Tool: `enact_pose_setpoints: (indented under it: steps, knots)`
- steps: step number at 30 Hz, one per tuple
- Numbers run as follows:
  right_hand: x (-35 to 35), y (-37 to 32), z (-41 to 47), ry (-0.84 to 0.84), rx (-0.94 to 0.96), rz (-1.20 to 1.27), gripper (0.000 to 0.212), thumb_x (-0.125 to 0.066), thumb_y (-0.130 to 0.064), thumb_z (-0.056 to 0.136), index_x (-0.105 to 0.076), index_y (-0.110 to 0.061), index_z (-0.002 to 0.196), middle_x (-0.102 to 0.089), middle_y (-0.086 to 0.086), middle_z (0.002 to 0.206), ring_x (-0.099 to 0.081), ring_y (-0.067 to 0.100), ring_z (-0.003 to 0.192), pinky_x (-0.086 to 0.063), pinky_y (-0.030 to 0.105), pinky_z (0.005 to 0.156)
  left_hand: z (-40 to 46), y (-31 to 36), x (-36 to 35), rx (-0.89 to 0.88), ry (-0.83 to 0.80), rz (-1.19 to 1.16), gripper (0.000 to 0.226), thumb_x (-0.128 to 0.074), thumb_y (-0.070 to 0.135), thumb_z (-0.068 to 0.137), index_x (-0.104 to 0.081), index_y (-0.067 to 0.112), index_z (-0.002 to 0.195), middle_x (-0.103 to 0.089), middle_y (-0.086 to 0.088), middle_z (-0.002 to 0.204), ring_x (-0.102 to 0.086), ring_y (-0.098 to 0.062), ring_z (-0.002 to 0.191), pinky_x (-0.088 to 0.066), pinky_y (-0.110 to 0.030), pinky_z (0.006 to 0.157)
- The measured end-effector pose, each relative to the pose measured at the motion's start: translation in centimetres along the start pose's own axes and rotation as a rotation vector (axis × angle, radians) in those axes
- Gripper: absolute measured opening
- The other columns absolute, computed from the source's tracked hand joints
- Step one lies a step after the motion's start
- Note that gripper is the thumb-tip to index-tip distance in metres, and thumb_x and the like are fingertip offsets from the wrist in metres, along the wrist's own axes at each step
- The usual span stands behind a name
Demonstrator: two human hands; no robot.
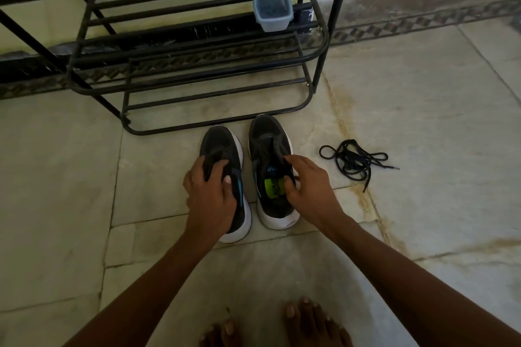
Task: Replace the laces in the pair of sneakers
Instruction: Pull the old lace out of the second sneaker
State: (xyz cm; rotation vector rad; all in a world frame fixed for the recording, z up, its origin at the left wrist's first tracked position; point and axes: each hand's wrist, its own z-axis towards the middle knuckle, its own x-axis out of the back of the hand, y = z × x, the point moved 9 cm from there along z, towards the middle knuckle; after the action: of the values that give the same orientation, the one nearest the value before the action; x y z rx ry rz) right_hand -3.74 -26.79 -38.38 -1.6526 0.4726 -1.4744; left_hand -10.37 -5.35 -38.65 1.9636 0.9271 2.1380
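head view: i'm watching the left hand (210, 194) gripping the left sneaker (225, 177) over its tongue, fingers curled around the collar. the right hand (306, 191) is pinching the collar of the right sneaker (269, 166), thumb inside by the green insole. both are standing side by side on the tiled floor (423, 107), toes toward the black rack (197, 70). loose black laces (355, 162) are lying near the right sneaker, a clear tub (273, 10) with dark contents is sitting on the rack.

Sneakers (245, 175) side by side, rack (180, 65) behind — laces (355, 162) right
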Motion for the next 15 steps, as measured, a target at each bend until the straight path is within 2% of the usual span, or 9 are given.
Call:
enact_pose_setpoints:
  steps: [2, 6, 9, 12, 15]
  knots:
    - [0.1, 0.0, -0.1, 0.018, -0.012, -0.005, 0.044, -0.055, -0.006, 0.091, -0.058, 0.000, 0.135, -0.065, 0.016, 0.123, -0.066, 0.026, 0.105, -0.059, 0.040, 0.092, 0.2, -0.4, -0.9, 0.015, -0.048, -0.140, 0.044, -0.035, 0.035, 0.104, -0.051, 0.019, 0.143, -0.032, -0.018, 0.155, -0.039, -0.039, 0.137, -0.043, -0.058, 0.111]
    - [-0.2, 0.0, 0.0, 0.028, -0.030, -0.018, 0.043, -0.056, -0.006, 0.091, -0.059, -0.003, 0.134, -0.065, 0.013, 0.121, -0.065, 0.022, 0.103, -0.059, 0.033, 0.091, 1.4, -0.5, -1.2, 0.014, -0.048, -0.177, 0.041, -0.041, 0.018, 0.107, -0.048, 0.019, 0.147, -0.027, -0.015, 0.161, -0.035, -0.036, 0.143, -0.039, -0.051, 0.116]
    - [-0.4, 0.0, 0.3, 0.022, -0.042, -0.026, 0.042, -0.057, -0.006, 0.091, -0.059, -0.004, 0.132, -0.065, 0.011, 0.120, -0.063, 0.019, 0.101, -0.056, 0.023, 0.088, 2.4, -0.7, -1.4, 0.023, -0.072, -0.174, 0.050, -0.046, 0.002, 0.101, -0.048, 0.022, 0.147, -0.021, -0.015, 0.164, -0.031, -0.037, 0.147, -0.037, -0.052, 0.118]
    - [-0.1, -0.2, 0.3, 0.029, -0.035, -0.054, 0.041, -0.060, -0.007, 0.089, -0.061, -0.006, 0.130, -0.066, 0.010, 0.118, -0.063, 0.017, 0.099, -0.042, 0.005, 0.082, 2.9, -0.3, -1.6, 0.029, -0.101, -0.166, 0.062, -0.049, -0.008, 0.092, -0.047, 0.022, 0.147, -0.019, -0.015, 0.165, -0.029, -0.038, 0.148, -0.036, -0.055, 0.118]
    - [0.6, -0.6, 0.6, 0.042, -0.017, -0.088, 0.041, -0.065, -0.012, 0.088, -0.063, -0.009, 0.129, -0.065, 0.007, 0.119, -0.063, 0.018, 0.104, -0.038, 0.005, 0.083, 3.1, 0.0, -1.4, 0.014, -0.112, -0.189, 0.057, -0.047, -0.005, 0.095, -0.048, 0.020, 0.147, -0.022, -0.016, 0.164, -0.038, -0.041, 0.142, -0.039, -0.054, 0.116]
